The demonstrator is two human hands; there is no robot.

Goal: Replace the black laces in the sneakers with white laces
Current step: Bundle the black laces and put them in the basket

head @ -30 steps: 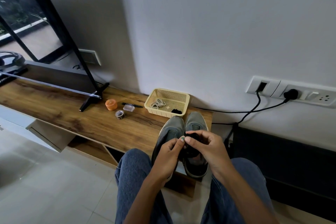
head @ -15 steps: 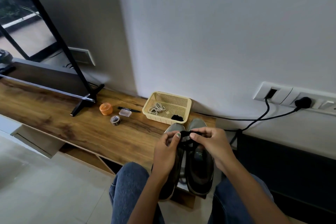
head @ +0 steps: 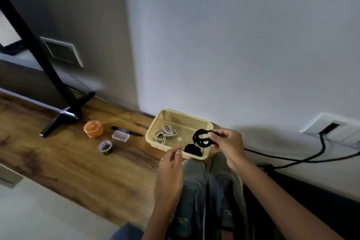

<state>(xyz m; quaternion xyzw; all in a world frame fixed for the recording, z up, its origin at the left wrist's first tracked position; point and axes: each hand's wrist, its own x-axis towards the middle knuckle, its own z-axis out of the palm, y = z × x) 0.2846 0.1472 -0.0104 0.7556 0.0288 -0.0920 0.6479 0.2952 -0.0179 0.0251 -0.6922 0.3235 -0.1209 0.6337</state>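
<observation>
Right hand (head: 227, 147) lifted coiled black lace bundle (head: 202, 139) off grey sneakers (head: 210, 191), pinching it over yellow mesh plastic basket (head: 181, 121) at 12 o'clock; left hand (head: 170, 173) empty, fingers loose, nearer 6 o'clock rim.

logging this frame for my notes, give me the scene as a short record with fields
right hand: right hand pinches a coiled black lace above the basket
left hand: left hand holds nothing, fingers loosely curled, near the basket's front edge
basket: holds white laces and another black lace bundle
sneakers: grey pair side by side in front of the basket
shelf: wooden shelf also bears an orange tub, marker, clear box, tape roll
</observation>
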